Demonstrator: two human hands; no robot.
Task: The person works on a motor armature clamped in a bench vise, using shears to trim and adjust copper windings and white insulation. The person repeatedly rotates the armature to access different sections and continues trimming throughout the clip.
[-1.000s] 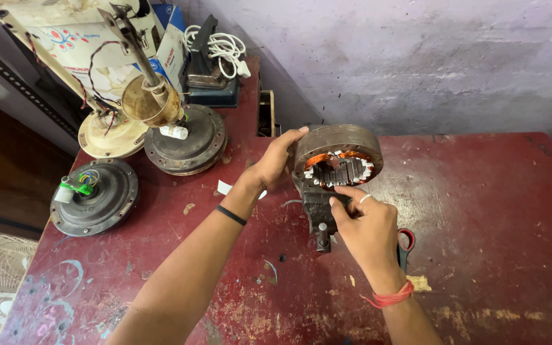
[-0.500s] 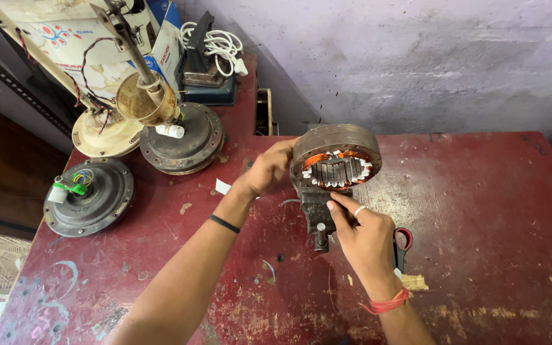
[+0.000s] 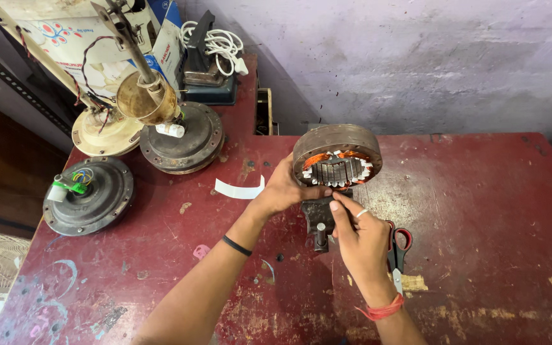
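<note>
Worn red table (image 3: pixel 480 211) against a pale purple wall; surface scuffed and paint-flecked. At its far left corner, dismantled fan parts: a cream fan base with shaft (image 3: pixel 107 128), a dark round motor housing (image 3: pixel 183 137), and a second motor cover (image 3: pixel 87 195) nearer, with coloured wire ends. Mid-table, a round motor stator (image 3: pixel 337 156) stands on edge, seated in a small bench vise (image 3: pixel 319 214); copper windings and white slot liners show inside the laminated core. Judged heavy and rigid at the steel rim, but windings and liners look delicate; best held by the outer rim, not the copper. Left hand (image 3: pixel 285 191) cups the stator's left rim, fingers wrapped onto it. Right hand (image 3: pixel 359 239) reaches up under the core, forefinger and thumb pinched together at the lower slots; whether they grip anything, cannot tell. Red-handled scissors (image 3: pixel 398 246) lie just right of that hand. White paper strip (image 3: pixel 239 189) lies left of the vise.
</note>
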